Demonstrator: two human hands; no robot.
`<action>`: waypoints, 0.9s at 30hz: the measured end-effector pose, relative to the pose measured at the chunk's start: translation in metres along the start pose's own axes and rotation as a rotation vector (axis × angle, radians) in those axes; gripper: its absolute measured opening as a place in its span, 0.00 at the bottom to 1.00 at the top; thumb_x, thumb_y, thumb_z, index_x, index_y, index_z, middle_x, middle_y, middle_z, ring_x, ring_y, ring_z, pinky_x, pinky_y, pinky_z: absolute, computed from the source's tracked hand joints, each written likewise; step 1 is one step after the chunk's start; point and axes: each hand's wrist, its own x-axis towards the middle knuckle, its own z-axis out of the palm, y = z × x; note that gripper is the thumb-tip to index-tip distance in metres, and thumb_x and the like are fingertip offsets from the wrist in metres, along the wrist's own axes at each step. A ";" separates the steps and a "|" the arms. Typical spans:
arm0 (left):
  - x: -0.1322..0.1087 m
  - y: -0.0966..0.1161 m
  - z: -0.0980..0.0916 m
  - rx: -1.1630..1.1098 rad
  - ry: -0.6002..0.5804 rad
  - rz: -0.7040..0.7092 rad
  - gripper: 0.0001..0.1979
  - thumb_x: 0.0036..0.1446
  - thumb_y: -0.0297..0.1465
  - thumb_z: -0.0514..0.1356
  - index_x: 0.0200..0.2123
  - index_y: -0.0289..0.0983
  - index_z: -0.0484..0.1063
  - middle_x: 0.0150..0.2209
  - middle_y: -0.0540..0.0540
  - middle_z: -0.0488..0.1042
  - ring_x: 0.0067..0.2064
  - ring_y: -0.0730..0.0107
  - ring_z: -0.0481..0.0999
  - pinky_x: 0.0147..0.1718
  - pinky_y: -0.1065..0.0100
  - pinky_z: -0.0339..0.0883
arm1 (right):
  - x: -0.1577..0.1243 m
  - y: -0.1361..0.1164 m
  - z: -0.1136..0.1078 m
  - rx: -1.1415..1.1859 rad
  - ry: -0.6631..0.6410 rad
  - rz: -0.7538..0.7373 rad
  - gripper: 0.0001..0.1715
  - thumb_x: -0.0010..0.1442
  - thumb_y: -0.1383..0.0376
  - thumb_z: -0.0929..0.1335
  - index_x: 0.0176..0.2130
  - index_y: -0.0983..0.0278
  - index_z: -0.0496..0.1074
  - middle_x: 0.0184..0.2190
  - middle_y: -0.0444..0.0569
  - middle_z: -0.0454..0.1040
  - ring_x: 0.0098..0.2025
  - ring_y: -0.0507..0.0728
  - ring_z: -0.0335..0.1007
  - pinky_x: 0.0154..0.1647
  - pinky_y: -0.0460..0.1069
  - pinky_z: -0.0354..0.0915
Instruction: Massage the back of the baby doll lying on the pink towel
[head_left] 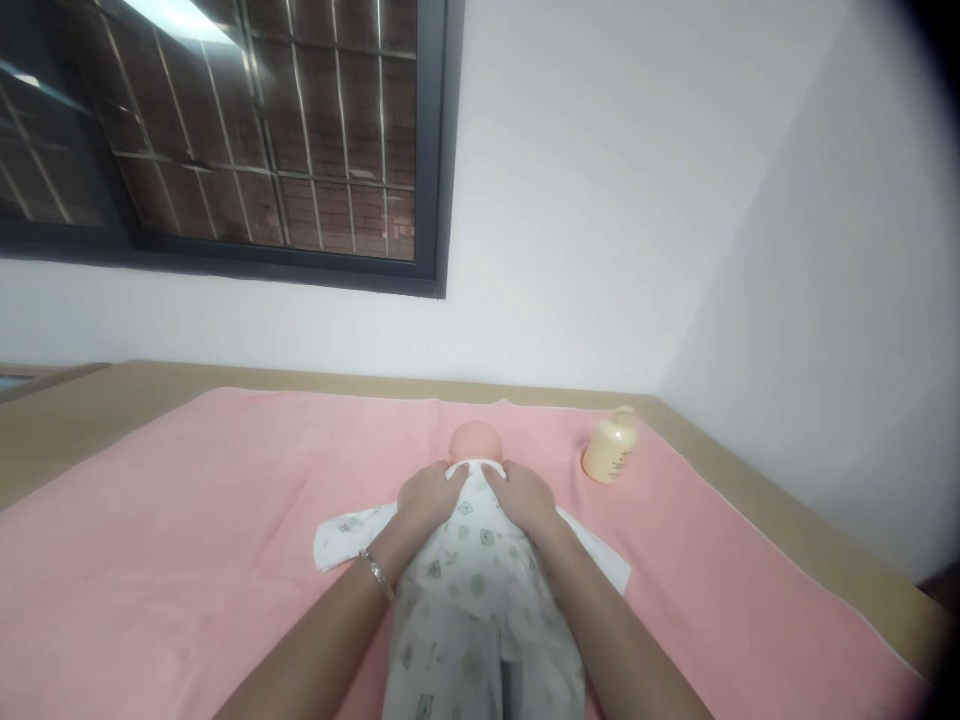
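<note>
A doll (476, 440) lies on a pink cloth (247, 480), its bald head pointing away from me. White clothing (480, 560) with a small green print covers its body, and the sleeves spread out to both sides. At the collar's left side, my left hand (431, 495) is closed on the clothing, thumb on top; a bracelet circles that wrist. My right hand (527, 492) grips the right side of the collar in the same way. The undersides of both hands are hidden.
A cream bottle (609, 448) with a pump-like top stands on the cloth to the right of the doll's head. Beyond the wooden table edge (360, 383) rise a white wall and a dark-framed, barred window (439, 150).
</note>
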 end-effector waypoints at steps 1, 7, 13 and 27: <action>0.000 0.000 0.000 0.001 0.000 0.000 0.29 0.60 0.53 0.41 0.41 0.40 0.73 0.44 0.41 0.77 0.45 0.54 0.75 0.40 0.60 0.65 | 0.000 0.000 0.000 0.001 -0.001 -0.001 0.34 0.65 0.44 0.52 0.44 0.64 0.72 0.41 0.54 0.76 0.43 0.60 0.71 0.39 0.50 0.60; -0.001 0.000 -0.001 0.005 -0.009 -0.001 0.30 0.60 0.53 0.40 0.42 0.40 0.73 0.45 0.40 0.77 0.46 0.53 0.75 0.40 0.61 0.65 | 0.001 0.000 -0.001 -0.007 -0.007 -0.002 0.34 0.66 0.44 0.51 0.46 0.64 0.71 0.42 0.54 0.75 0.43 0.60 0.71 0.39 0.50 0.60; 0.001 0.000 -0.001 0.024 -0.024 -0.003 0.30 0.60 0.53 0.40 0.41 0.41 0.72 0.44 0.41 0.77 0.45 0.54 0.75 0.40 0.60 0.65 | -0.015 -0.015 -0.009 -0.104 -0.007 -0.022 0.33 0.67 0.49 0.51 0.46 0.68 0.71 0.43 0.60 0.74 0.45 0.64 0.70 0.43 0.54 0.60; -0.038 0.025 -0.021 0.322 -0.091 0.109 0.31 0.63 0.47 0.38 0.55 0.33 0.65 0.51 0.31 0.70 0.52 0.43 0.68 0.49 0.47 0.58 | -0.021 -0.016 -0.020 -0.064 -0.120 -0.106 0.40 0.67 0.46 0.48 0.48 0.69 0.72 0.45 0.62 0.74 0.47 0.64 0.71 0.44 0.54 0.62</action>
